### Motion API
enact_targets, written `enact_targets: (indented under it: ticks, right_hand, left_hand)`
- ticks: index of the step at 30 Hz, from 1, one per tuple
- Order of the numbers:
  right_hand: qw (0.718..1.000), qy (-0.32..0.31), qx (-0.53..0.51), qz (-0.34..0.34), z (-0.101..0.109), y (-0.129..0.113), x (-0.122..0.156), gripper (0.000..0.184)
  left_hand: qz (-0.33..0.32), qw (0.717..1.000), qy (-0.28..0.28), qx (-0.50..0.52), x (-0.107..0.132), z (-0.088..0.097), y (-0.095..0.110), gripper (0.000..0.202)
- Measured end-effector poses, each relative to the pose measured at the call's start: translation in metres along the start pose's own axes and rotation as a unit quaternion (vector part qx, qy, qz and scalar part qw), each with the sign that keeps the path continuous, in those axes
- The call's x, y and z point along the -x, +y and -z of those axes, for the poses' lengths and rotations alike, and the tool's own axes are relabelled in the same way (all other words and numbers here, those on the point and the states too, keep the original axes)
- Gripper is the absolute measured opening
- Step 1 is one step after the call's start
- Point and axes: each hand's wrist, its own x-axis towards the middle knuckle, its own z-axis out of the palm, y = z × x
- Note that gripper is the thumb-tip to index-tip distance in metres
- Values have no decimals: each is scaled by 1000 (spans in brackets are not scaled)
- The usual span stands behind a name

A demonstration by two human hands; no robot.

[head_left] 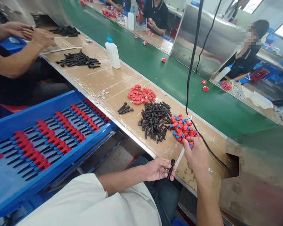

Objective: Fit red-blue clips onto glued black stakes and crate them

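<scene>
My left hand [159,169] is closed around a black plastic rod with a wider head [171,169], held tilted near the table's front edge. Over the pile of red-and-blue plastic parts [182,128], my right hand [199,153] has its thumb and forefinger closed at the near edge, on one of these parts, mostly covered by the fingers. Left of that pile lies a heap of black rods [155,121]. Behind the heap is a pile of red parts [141,94]. A few black rods [125,108] lie apart on the left.
A blue tray [68,150] at the left holds rows of assembled red, blue and black pieces. A white bottle [113,53] stands by the green belt [151,56]. A black cable [191,75] hangs near my right hand. Other people sit at the left and across the belt.
</scene>
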Motion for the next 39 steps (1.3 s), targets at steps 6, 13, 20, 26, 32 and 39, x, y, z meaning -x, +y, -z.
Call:
enact_targets:
  ticks: [6, 13, 20, 26, 32, 39]
  right_hand:
    - [992, -45, 68, -97, -43, -24, -30, 32]
    - [989, -42, 21, -142, -49, -41, -14, 12]
    - [945, -21, -261, -195, -12, -22, 8, 54]
    - [814, -49, -515, -266, 24, -11, 64, 56]
    - [673, -28, -655, -344, 32, -9, 98, 44]
    - [684, 11, -646, -338, 35, 1, 117, 37]
  left_hand:
    - [-40, 999, 10, 19, 16, 4, 6, 20]
    - [-39, 999, 26, 21, 28, 4, 10, 14]
    - [-65, 998, 17, -18, 30, -2, 22, 32]
    - [-48, 994, -31, -92, 27, -15, 25, 52]
    - [-14, 989, -66, -134, 22, -30, 20, 47]
    - [-9, 984, -51, -168, 15, -46, 7, 52]
